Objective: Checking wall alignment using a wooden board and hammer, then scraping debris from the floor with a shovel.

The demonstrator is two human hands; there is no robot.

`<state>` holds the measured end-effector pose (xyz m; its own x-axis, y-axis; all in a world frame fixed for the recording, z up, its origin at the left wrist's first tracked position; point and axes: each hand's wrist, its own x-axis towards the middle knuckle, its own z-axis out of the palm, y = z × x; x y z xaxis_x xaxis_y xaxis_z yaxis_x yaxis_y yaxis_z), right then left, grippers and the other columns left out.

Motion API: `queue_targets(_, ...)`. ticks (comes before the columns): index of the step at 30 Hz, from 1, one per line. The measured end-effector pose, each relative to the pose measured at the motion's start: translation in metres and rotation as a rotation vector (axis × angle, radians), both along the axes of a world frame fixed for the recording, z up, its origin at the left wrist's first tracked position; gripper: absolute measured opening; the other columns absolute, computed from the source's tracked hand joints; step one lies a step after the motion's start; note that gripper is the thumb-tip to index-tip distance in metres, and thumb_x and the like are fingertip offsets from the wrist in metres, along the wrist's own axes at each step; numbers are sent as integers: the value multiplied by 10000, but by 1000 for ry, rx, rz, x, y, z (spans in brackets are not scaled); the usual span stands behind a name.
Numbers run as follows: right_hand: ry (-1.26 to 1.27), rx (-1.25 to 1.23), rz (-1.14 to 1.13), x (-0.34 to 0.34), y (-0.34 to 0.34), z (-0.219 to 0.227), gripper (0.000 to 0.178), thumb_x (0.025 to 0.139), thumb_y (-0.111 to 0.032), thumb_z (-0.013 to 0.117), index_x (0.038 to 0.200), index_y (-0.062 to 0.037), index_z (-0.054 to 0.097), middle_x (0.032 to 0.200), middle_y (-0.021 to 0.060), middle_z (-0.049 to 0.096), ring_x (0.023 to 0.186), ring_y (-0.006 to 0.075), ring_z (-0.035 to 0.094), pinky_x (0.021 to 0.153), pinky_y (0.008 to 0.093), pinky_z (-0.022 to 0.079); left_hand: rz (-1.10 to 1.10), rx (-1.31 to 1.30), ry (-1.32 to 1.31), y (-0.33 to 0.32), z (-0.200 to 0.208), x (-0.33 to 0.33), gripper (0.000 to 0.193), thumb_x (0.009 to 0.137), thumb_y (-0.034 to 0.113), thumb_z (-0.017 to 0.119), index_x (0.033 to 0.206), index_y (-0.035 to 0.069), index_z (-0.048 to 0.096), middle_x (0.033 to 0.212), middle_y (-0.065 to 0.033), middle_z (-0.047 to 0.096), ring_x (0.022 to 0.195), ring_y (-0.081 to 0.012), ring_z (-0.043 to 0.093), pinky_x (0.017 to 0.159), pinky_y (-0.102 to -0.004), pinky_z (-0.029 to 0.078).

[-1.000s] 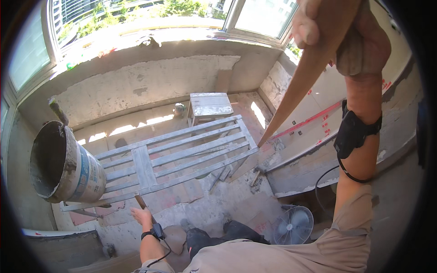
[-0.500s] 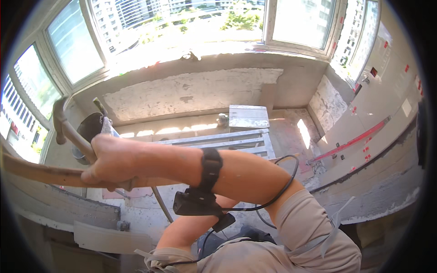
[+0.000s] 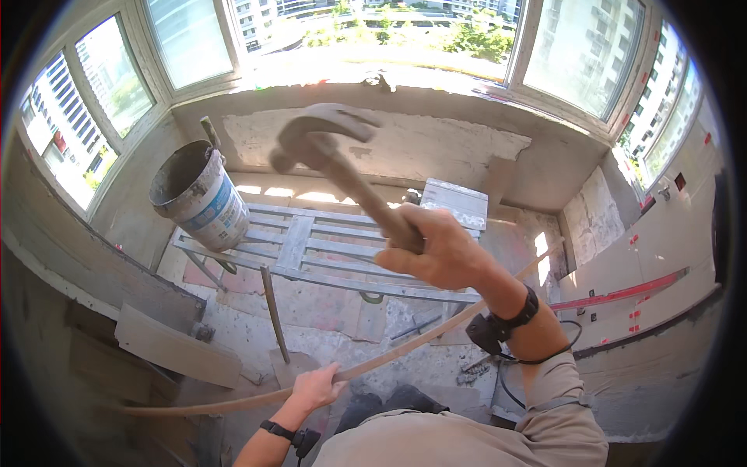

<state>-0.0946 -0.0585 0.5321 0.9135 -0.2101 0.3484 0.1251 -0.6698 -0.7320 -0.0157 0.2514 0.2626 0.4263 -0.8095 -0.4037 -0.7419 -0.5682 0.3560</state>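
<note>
A hammer (image 3: 340, 173) is up in the air, gripped in the right hand (image 3: 447, 251); the left hand (image 3: 315, 387) is closed around a long wooden strip (image 3: 424, 338) slanting past the slatted desk's (image 3: 293, 244) near right corner. A bucket (image 3: 214, 210) stands at the desk's left edge.

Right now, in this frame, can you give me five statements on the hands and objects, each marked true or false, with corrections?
1. The right hand holds a claw hammer. True.
2. The left hand is empty. False: it holds a long wooden strip.
3. The bucket stands on the slatted metal platform. True.
4. The stool is left of the bucket. False: it is to the right.
5. The hammer's head touches the bucket. False: they are apart.
</note>
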Motion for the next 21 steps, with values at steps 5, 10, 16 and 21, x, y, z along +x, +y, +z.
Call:
queue_targets(5, -77, 447, -449, -92, -58, -64, 188, 881, -154, 695, 962, -32, 577, 703, -24, 537, 604, 47, 504, 511, 221, 404, 216, 146, 161, 100, -23, -18, 399, 809, 475, 650, 1061, 166, 673, 887, -144, 705, 865, -366, 668, 757, -461, 527)
queue_targets(10, 106, 570, -954, -166, -74, -156, 182, 892, -164, 653, 848, -17, 556, 588, 6, 513, 459, 101, 498, 419, 270, 421, 319, 311, 223, 154, -12, -18, 375, 770, 457, 676, 936, 121, 701, 912, -184, 700, 930, -352, 663, 796, -452, 521)
queue_targets(16, 184, 696, -1127, -185, -53, -236, 163, 827, -145, 676, 833, -28, 563, 607, 21, 537, 452, 117, 508, 412, 285, 431, 330, 287, 255, 220, -24, -9, 513, 772, 498, 692, 967, 24, 692, 934, -238, 681, 922, -391, 656, 791, -459, 513)
queue_targets(21, 401, 296, -1057, -208, -84, -283, 281, 785, -229, 652, 890, 16, 565, 716, 133, 631, 630, 268, 635, 591, 379, 516, 437, 339, 364, 285, -64, 2, 405, 719, 288, 672, 1023, 22, 689, 946, -231, 690, 912, -384, 666, 782, -449, 516)
